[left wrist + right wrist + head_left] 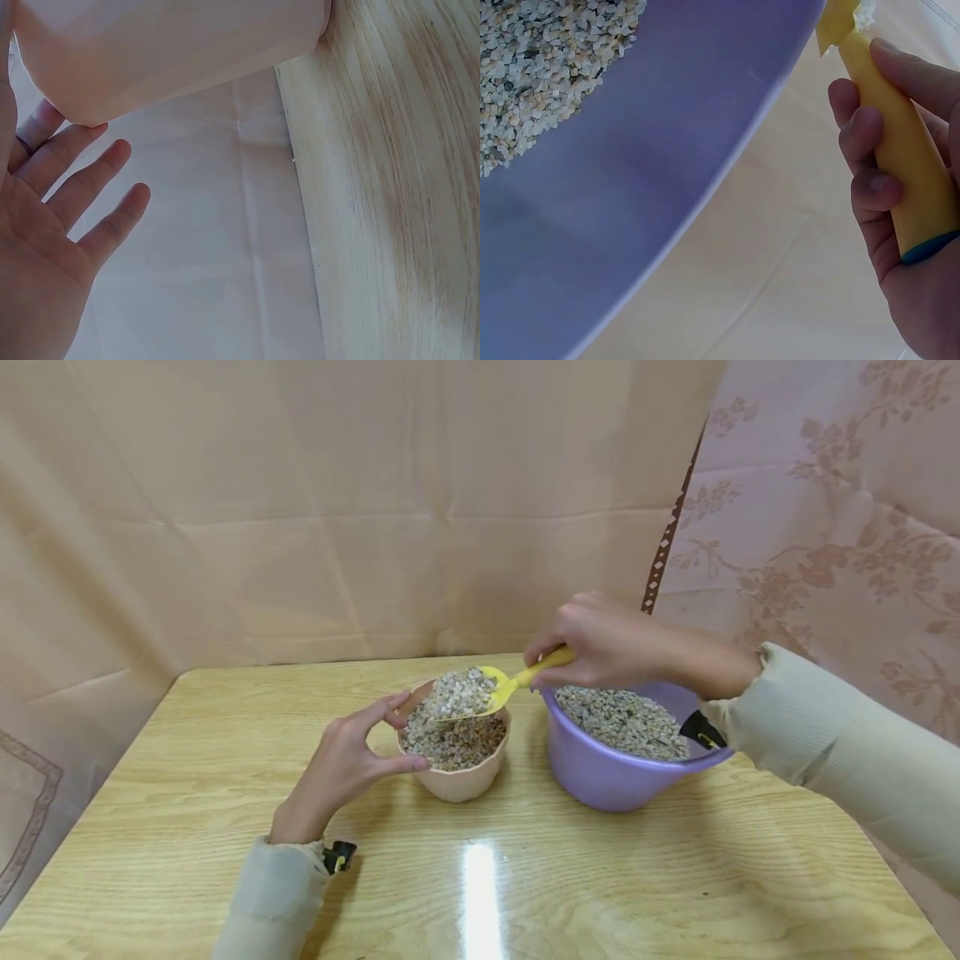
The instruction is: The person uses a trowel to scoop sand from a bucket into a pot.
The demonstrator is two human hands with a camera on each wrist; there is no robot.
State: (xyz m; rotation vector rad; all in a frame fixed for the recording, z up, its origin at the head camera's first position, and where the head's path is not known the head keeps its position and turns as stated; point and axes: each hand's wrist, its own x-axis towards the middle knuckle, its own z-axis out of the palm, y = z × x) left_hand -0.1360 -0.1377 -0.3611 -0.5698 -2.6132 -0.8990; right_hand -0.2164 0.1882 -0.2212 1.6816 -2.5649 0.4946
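Note:
A small peach pot (459,785) filled with gravel (453,745) stands near the middle of the table. My left hand (348,758) holds it at the left side, thumb at the near rim and index finger at the far rim; in the left wrist view the other fingers spread beside its wall (165,52). Over the pot hangs a yellow scoop (504,689) heaped with pale gravel (459,693). My right hand (592,639) grips its handle (900,150), the fingers curled round it. Just right of the pot is a purple basin (600,781) holding more gravel (622,722).
The wooden table (187,777) has its back edge close to a beige cloth backdrop (300,510). A flowered cloth (840,527) hangs at the right. The right forearm (840,743) crosses above the basin's right rim.

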